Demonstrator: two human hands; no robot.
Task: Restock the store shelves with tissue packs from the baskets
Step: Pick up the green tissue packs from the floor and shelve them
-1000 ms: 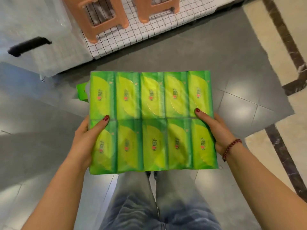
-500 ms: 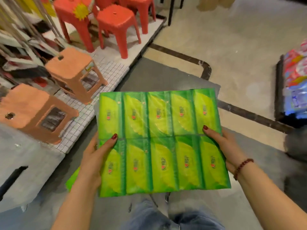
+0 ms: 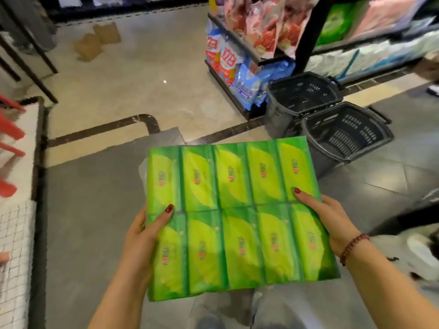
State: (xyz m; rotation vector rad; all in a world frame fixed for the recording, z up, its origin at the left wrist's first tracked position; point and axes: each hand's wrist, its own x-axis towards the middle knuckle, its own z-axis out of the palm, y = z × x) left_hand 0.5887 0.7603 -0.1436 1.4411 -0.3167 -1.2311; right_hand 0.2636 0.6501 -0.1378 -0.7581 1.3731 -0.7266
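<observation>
Both hands are carrying a green tissue pack (image 3: 234,217) flat above the floor.

The left hand (image 3: 145,236) is pinching its left edge and the right hand (image 3: 325,217) its right edge, thumbs on top; two dark baskets (image 3: 332,119) are sitting beside the shelves (image 3: 306,32).

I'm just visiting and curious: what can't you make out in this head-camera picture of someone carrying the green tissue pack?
- Fingers of the left hand and right hand: under the green plastic-wrapped tissue multipack, only thumbs show.
- Print on the multipack: too small and blurred to read.
- Two black plastic shopping baskets: the nearer one's corner is hidden behind the pack.
- Shelf goods, top right: blurred and cut off by the edge.
</observation>
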